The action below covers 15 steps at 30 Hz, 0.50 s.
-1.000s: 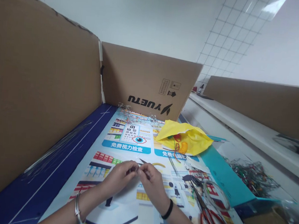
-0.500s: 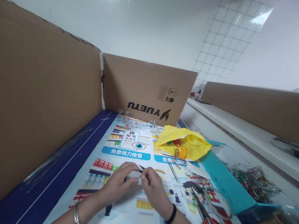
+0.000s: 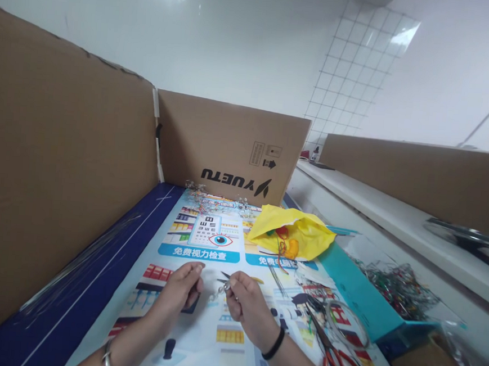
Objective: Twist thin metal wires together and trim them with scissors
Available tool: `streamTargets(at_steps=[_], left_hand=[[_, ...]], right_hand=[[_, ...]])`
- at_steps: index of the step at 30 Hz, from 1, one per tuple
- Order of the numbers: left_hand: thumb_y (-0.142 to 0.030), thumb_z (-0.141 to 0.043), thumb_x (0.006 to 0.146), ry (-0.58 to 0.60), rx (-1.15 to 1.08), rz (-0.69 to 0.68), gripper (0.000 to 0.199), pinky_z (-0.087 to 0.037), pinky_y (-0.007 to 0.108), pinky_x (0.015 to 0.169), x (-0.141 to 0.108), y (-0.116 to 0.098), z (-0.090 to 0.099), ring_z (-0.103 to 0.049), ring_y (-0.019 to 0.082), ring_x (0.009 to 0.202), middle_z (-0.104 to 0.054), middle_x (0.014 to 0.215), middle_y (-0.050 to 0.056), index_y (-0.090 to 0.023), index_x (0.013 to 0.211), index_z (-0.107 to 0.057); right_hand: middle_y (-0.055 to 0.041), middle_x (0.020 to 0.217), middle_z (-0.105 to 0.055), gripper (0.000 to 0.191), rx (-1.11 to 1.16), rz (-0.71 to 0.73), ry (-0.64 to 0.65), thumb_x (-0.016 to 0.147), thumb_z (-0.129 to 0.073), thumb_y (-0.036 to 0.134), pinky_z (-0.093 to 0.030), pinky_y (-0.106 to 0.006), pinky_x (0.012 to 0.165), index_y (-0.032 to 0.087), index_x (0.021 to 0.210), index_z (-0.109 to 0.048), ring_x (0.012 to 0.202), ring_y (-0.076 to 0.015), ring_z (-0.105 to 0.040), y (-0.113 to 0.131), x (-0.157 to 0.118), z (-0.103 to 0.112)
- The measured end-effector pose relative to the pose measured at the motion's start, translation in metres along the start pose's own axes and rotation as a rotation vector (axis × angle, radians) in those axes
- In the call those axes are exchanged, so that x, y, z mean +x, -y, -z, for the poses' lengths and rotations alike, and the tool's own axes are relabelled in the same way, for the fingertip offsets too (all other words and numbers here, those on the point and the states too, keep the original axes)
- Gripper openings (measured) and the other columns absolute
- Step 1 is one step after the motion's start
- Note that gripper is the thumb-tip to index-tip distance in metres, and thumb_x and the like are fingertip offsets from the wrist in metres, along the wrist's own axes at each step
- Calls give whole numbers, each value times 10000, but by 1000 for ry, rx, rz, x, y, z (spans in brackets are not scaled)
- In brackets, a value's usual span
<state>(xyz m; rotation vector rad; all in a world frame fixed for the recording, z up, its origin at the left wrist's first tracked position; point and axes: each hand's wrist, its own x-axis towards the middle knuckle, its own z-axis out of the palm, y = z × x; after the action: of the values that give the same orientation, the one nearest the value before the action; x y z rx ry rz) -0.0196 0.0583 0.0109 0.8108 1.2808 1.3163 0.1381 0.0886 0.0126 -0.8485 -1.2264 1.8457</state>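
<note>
My right hand (image 3: 246, 302), with a black band at the wrist, is closed on small dark-tipped scissors (image 3: 225, 278) whose blades point left. A small shiny piece (image 3: 218, 291) shows beside its fingertips. To the left, my left hand (image 3: 180, 291) is curled, its thumb and index fingertips pressed together; anything between them is too small to make out. The hands are apart above the printed sheet (image 3: 211, 310). Beyond my right hand lies a yellow bag (image 3: 308, 236) with red and orange yarn (image 3: 292, 249) at its opening.
Red-handled scissors (image 3: 336, 356) and a wire coil (image 3: 349, 326) lie at the right. A teal box (image 3: 358, 293) holds tangled wires (image 3: 401, 288). Cardboard panels (image 3: 231, 139) stand behind and at left. Thin wires (image 3: 81, 260) lie along the left edge.
My left hand has moved left, away from my right hand, and the gap between them has widened. The small scissors and the shiny piece now show more plainly. The camera view has shifted slightly.
</note>
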Motion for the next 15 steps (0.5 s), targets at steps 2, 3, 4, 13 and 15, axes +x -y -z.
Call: streamTargets(at_steps=[2, 3, 4, 13, 15], left_hand=[[-487, -549, 735, -56, -42, -21, 357, -104, 151, 349, -1, -2, 0, -262, 11, 325, -453, 539, -83, -184, 915, -492], [-477, -556, 736, -45, -60, -21, 332, -110, 149, 353, -2, -2, 0, -268, 10, 336, -444, 538, -83, -183, 877, -492], [-464, -568, 736, -9, -74, -12, 311, -116, 147, 358, -2, -2, 0, -279, 10, 350, -438, 536, -81, -180, 834, -489], [-296, -721, 637, 334, -152, 129, 289, -218, 138, 341, -10, 1, -4, -481, 49, 436, -560, 628, -14, -159, 761, -499], [-266, -718, 642, 327, -164, 129, 254, -273, 134, 360, -9, 2, -4, -494, 47, 451, -559, 628, -11, -142, 745, -522]], right_hand=[[86, 555, -428, 264, -47, 15, -45, 743, -556, 383, -90, -179, 344, 190, 694, -383, 348, -11, -233, -1, 2, 0], [87, 553, -424, 255, -70, 31, -67, 740, -554, 373, -95, -179, 337, 190, 692, -381, 347, -13, -237, -2, 2, 0], [89, 553, -419, 248, -87, 48, -84, 739, -549, 366, -102, -177, 333, 191, 692, -379, 349, -15, -244, -2, 3, 0], [114, 462, -337, 228, -136, 77, -103, 763, -508, 364, -127, -172, 325, 200, 691, -368, 336, -25, -214, -4, 4, -1], [115, 458, -331, 227, -143, 76, -108, 757, -512, 361, -131, -171, 323, 201, 687, -367, 334, -27, -220, -4, 3, -2]])
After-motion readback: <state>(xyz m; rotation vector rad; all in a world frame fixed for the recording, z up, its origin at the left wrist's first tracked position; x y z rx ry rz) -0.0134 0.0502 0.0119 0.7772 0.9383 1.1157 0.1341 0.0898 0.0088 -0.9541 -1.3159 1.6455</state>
